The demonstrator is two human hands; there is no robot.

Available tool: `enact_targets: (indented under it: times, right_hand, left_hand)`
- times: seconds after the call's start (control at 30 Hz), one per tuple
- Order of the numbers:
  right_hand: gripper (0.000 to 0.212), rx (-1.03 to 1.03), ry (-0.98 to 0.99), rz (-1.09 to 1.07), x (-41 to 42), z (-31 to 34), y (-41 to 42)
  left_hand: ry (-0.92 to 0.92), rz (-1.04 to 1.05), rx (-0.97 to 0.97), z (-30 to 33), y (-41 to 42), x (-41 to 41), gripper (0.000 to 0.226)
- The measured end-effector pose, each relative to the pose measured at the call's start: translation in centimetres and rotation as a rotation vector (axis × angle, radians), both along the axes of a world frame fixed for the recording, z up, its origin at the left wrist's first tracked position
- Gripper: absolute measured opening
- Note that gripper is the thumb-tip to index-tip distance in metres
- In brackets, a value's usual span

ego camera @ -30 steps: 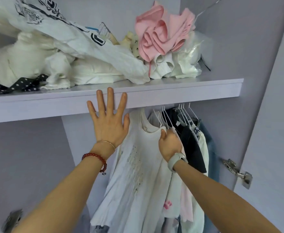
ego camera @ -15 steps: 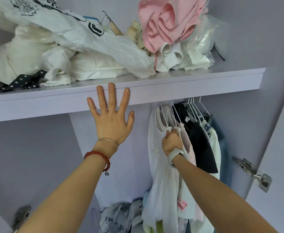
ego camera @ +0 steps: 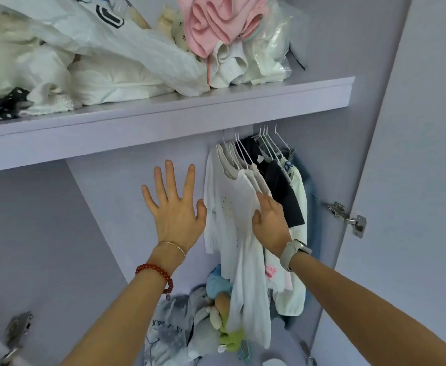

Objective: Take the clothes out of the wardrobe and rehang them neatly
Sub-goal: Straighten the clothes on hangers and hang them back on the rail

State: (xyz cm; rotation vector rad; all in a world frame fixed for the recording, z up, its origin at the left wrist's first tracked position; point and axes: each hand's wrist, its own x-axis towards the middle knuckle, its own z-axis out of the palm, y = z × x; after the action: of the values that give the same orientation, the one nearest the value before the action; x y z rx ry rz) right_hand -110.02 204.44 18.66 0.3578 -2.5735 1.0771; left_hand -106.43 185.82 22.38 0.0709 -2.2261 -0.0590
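Several garments hang bunched on white wire hangers (ego camera: 260, 142) at the right end of the wardrobe, under the shelf. Nearest me is a white T-shirt (ego camera: 228, 207); behind it hang pale shirts, a dark top (ego camera: 282, 191) and a denim piece (ego camera: 312, 186). My right hand (ego camera: 270, 224) lies flat against the white T-shirt's shoulder and side with fingers extended, not closed around it. Spread wide and holding nothing, my left hand (ego camera: 175, 210) hovers just left of the white T-shirt, in front of the wardrobe's back wall.
The lilac shelf (ego camera: 163, 120) above carries a heap of white clothes, a white printed bag (ego camera: 116, 40) and a pink garment (ego camera: 216, 22). Soft toys and crumpled clothes (ego camera: 211, 310) lie on the wardrobe floor. A metal hinge (ego camera: 346, 217) sticks out from the right door.
My left hand dropped from the shelf edge to below it. My right hand released its grip near the T-shirt's collar and slid down flat. The garments now hang bunched at the right.
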Motion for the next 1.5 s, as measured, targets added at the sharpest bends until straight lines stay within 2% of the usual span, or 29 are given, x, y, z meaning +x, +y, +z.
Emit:
enact_targets:
  times: [0.07, 0.17, 0.27, 0.37, 0.43, 0.57, 0.67, 0.8, 0.93, 1.2, 1.37, 1.5]
  right_hand:
    - [0.047, 0.068, 0.006, -0.058, 2.9, -2.0, 2.3]
    - [0.058, 0.170, -0.064, -0.163, 7.2, -6.5, 6.5]
    - [0.067, 0.189, -0.227, -0.289, 12.8, -10.8, 11.4]
    - [0.077, 0.193, -0.391, -0.492, 20.0, -14.3, 16.7]
    - [0.077, 0.179, -0.503, -0.637, 25.4, -16.0, 20.0]
    - [0.051, 0.033, -0.635, -0.987, 37.8, -18.1, 25.7]
    - [0.048, -0.086, -0.652, -1.250, 47.8, -19.7, 28.5]
    - [0.046, -0.237, -0.765, -1.531, 60.1, -22.7, 30.1]
    - [0.044, -0.439, -0.838, -1.749, 70.6, -26.1, 31.0]
    - [0.044, -0.691, -0.926, -1.994, 85.4, -33.4, 35.0]
    - [0.045, -0.720, -0.948, -2.089, 90.9, -37.0, 38.7]
    - [0.048, -0.785, -0.865, -2.113, 92.9, -39.1, 41.5]
  left_hand:
    - [-0.131, -0.077, 0.056, -4.5, 1.5, 1.5, 0.064]
    - [-0.354, -0.185, 0.084, -10.5, 4.6, 3.8, 0.062]
    - [-0.578, -0.292, -0.010, -15.0, 9.1, 6.2, 0.059]
    - [-0.737, -0.501, -0.099, -17.2, 15.3, 9.1, 0.056]
    - [-0.814, -0.656, -0.191, -18.4, 20.2, 11.4, 0.054]
    - [-0.907, -0.984, -0.307, -20.7, 30.3, 18.7, 0.052]
    - [-0.992, -1.216, -0.408, -22.0, 36.9, 25.9, 0.052]
    - [-1.046, -1.431, -0.712, -23.4, 44.8, 34.9, 0.048]
    - [-1.030, -1.621, -0.817, -26.0, 50.8, 44.3, 0.047]
    - [-1.241, -1.695, -1.200, -35.7, 56.1, 58.7, 0.054]
    - [-1.338, -1.603, -1.394, -40.7, 55.5, 62.3, 0.057]
    - [-1.350, -1.549, -1.540, -43.0, 55.1, 62.9, 0.062]
